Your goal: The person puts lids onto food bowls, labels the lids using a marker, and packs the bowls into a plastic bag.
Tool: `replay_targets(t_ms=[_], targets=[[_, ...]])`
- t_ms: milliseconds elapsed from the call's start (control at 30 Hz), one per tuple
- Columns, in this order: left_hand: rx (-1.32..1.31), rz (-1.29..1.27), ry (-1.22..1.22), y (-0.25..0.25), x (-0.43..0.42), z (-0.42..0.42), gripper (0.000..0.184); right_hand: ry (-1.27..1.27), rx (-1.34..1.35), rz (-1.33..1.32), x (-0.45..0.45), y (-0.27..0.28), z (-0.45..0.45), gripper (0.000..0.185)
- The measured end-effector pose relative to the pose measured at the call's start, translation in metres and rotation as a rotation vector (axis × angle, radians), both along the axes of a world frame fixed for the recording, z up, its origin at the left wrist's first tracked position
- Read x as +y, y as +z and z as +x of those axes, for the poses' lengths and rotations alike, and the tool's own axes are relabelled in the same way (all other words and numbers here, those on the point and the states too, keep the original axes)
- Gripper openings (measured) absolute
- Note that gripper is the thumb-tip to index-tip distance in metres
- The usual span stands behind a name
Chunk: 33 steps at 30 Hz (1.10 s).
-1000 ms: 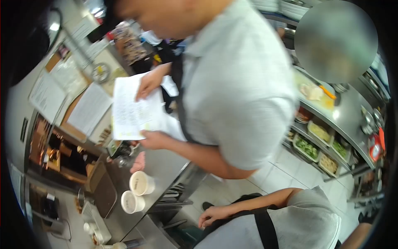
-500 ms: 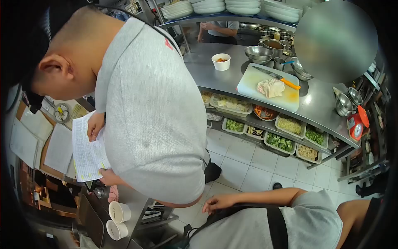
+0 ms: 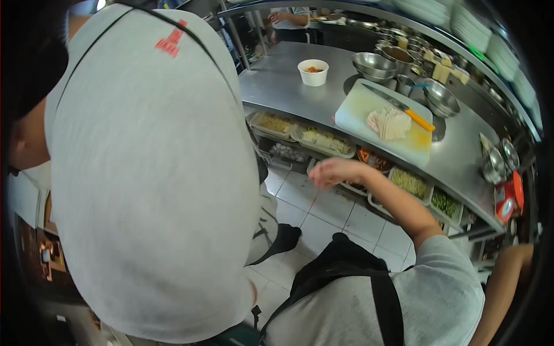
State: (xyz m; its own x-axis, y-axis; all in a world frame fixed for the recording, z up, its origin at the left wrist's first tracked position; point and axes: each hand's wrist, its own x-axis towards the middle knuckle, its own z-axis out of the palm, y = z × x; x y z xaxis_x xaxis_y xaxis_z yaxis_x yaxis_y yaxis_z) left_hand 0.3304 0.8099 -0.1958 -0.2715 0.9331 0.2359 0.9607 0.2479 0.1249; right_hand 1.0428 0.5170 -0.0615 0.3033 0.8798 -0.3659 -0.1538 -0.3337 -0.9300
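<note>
My right hand (image 3: 336, 173) hangs in the air over the floor, before the shelf under the steel counter. Nothing shows in it, and its slightly blurred fingers are loosely bent and apart. Closest to it are trays of food, among them a tray of pale pieces (image 3: 323, 141). Above, on the counter (image 3: 277, 75), lies a white cutting board (image 3: 352, 109) bearing a pale, folded, cloth-like item (image 3: 390, 123) and an orange-handled knife (image 3: 421, 120). A white paper bowl (image 3: 313, 75) with orange-red food stands left of the board. My left hand is out of view.
A co-worker's grey-shirted back (image 3: 156, 173) fills the left side, close to me. Metal bowls (image 3: 375, 67) stand behind the board, and a red scale (image 3: 509, 199) is at the right. Another person (image 3: 290, 23) stands beyond the counter. A bare arm (image 3: 508, 288) shows at the right edge.
My right hand has risen from low in the view toward the under-counter shelf. The co-worker's back now fills more of the left side, and the printed sheet they held is hidden.
</note>
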Motion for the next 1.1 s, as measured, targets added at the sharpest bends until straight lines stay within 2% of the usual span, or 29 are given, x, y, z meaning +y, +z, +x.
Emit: replay_targets(t_ms=[67,167,233,267,333,367,400,433,467,500,533,567,600,667,767,867,933,1000,1033,1100], targets=[[0.018,-0.008,0.097,0.007,-0.031,-0.003,0.038,-0.348,0.200,0.175,0.003,0.012,0.070,0.033],[0.061,-0.040,0.282,0.016,-0.095,-0.021,0.037,-0.556,0.289,0.374,0.019,-0.023,0.232,0.030],[0.129,-0.094,0.423,0.025,-0.154,-0.042,0.037,-0.802,0.293,0.435,0.040,-0.036,0.307,0.020],[0.176,-0.115,0.483,0.034,-0.184,-0.051,0.037,-0.878,0.276,0.300,0.052,-0.053,0.360,0.028],[0.245,-0.017,0.497,0.048,-0.236,-0.075,0.037,-0.897,0.216,0.353,0.068,-0.052,0.390,0.053],[0.280,0.259,0.367,0.046,-0.261,-0.072,0.039,-0.714,0.237,0.486,0.068,-0.055,0.404,0.051],[-0.069,0.153,0.613,0.066,-0.271,-0.063,0.047,-0.584,0.154,0.584,0.076,-0.090,0.443,0.046],[-0.763,0.466,0.629,0.094,-0.277,-0.023,0.059,-0.565,0.221,0.555,0.088,-0.101,0.470,0.045],[-1.321,0.524,0.910,0.146,-0.274,0.014,0.057,-0.548,0.288,0.523,0.101,-0.110,0.496,0.044],[-1.548,0.691,0.720,0.180,-0.276,0.065,0.066,-0.532,0.355,0.490,0.114,-0.115,0.518,0.043],[-1.487,0.753,0.490,0.144,-0.284,0.014,0.069,-0.666,0.316,0.423,0.121,-0.097,0.509,0.043],[-1.504,0.671,0.428,0.100,-0.287,-0.067,0.066,-0.821,0.247,0.333,0.127,-0.070,0.477,0.042],[-1.113,0.593,0.813,0.131,-0.286,-0.030,0.061,-0.933,0.179,0.262,0.133,-0.062,0.469,0.042],[-0.674,0.544,0.843,0.138,-0.279,-0.025,0.056,-0.991,0.119,0.219,0.134,-0.043,0.444,0.043],[-0.609,0.675,0.698,0.144,-0.275,0.015,0.055,-0.884,0.186,0.295,0.106,-0.036,0.429,0.046],[-0.646,0.427,0.809,0.144,-0.281,0.055,0.057,-0.798,0.158,0.374,0.085,-0.046,0.412,0.050],[-0.472,0.364,0.719,0.088,-0.280,0.049,0.061,-0.582,0.166,0.485,0.056,-0.062,0.410,0.053],[-0.291,0.169,0.498,0.038,-0.281,0.063,0.063,-0.615,0.290,0.437,0.019,-0.032,0.349,0.054],[-0.368,-0.012,0.488,0.046,-0.285,0.094,0.060,-0.591,0.296,0.399,0.004,-0.020,0.317,0.054],[-0.349,-0.362,0.441,0.029,-0.294,0.117,0.054,-0.469,0.240,0.263,-0.024,-0.005,0.257,0.055]])
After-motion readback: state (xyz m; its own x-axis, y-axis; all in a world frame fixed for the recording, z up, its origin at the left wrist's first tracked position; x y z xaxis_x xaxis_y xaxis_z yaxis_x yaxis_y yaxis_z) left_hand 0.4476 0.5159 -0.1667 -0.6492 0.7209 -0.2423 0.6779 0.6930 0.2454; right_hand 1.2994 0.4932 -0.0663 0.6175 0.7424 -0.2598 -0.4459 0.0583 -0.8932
